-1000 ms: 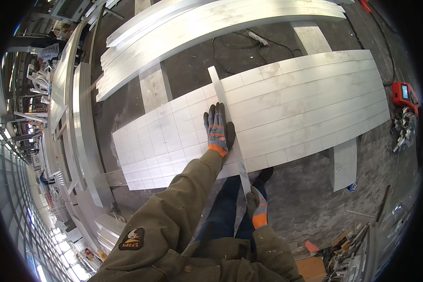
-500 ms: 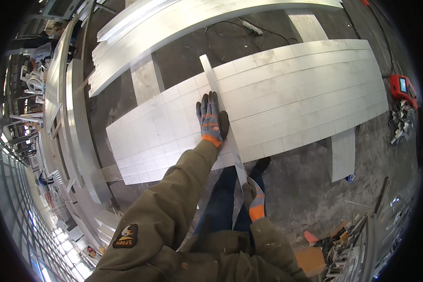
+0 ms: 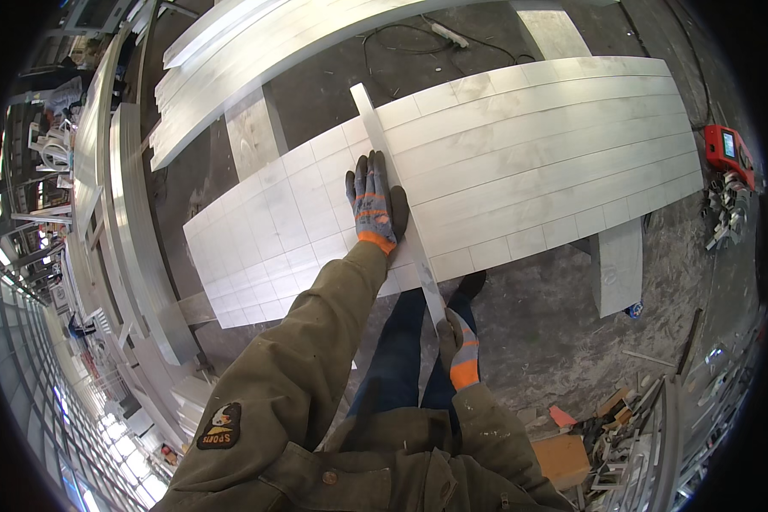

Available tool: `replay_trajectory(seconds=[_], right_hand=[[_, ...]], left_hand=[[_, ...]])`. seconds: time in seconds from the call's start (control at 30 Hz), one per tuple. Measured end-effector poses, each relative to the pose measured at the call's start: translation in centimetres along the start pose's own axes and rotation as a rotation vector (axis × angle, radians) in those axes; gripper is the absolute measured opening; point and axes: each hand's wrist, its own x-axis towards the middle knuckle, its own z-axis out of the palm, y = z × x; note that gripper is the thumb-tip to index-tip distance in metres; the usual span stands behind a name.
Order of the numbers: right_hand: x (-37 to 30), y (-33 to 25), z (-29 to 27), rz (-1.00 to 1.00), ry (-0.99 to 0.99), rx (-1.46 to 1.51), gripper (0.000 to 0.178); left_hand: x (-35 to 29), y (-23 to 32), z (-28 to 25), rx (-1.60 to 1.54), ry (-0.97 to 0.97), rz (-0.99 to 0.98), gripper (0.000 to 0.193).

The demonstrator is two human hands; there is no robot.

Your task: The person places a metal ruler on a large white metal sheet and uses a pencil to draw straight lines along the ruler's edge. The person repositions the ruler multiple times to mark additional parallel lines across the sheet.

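Observation:
A long flat metal bar [image 3: 369, 122] lies crosswise over a row of pale, silvery profiles [image 3: 520, 158] set side by side, with thin lines marked across them. My left hand [image 3: 372, 205], in a grey and orange work glove, rests flat on the bar and the profiles. Its fingers are stretched forward, with the thumb on the bar's right side. Close to my body, past the near edge of the profiles, my right hand [image 3: 459, 341] is closed around the bar's near end. Its fingertips are partly hidden.
Supporting beams [image 3: 619, 269] run beneath the profiles. More long profiles [image 3: 264, 60] lie beyond, near a cable with a socket strip [image 3: 445, 34]. At right sits a red device with a screen [image 3: 729, 157] above metal offcuts [image 3: 729, 218]. A cardboard box [image 3: 561, 461] and scrap lie lower right.
The whole view has shifted slightly, moving the scene up and left in the picture. Both hands and the bar keep about the same place on the profiles.

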Motion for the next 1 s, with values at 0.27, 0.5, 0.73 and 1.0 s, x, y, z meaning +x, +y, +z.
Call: replay_trajectory(seconds=[0.27, 0.5, 0.73, 1.0], right_hand=[[0.1, -0.4, 0.2, 0.012, -0.019, 0.015, 0.041], [0.0, -1.0, 0.0, 0.098, -0.054, 0.001, 0.039], [0.2, 0.9, 0.5, 0.020, 0.014, 0.015, 0.039], [0.1, -0.3, -0.1, 0.132, -0.050, 0.020, 0.043]], left_hand=[[-0.3, -0.6, 0.3, -0.005, 0.026, 0.005, 0.072], [-0.3, -0.6, 0.1, 0.023, -0.015, -0.015, 0.073], [-0.3, 0.0, -0.3, 0.040, -0.034, -0.023, 0.073], [-0.5, -0.4, -0.1, 0.070, -0.054, -0.011, 0.074]])
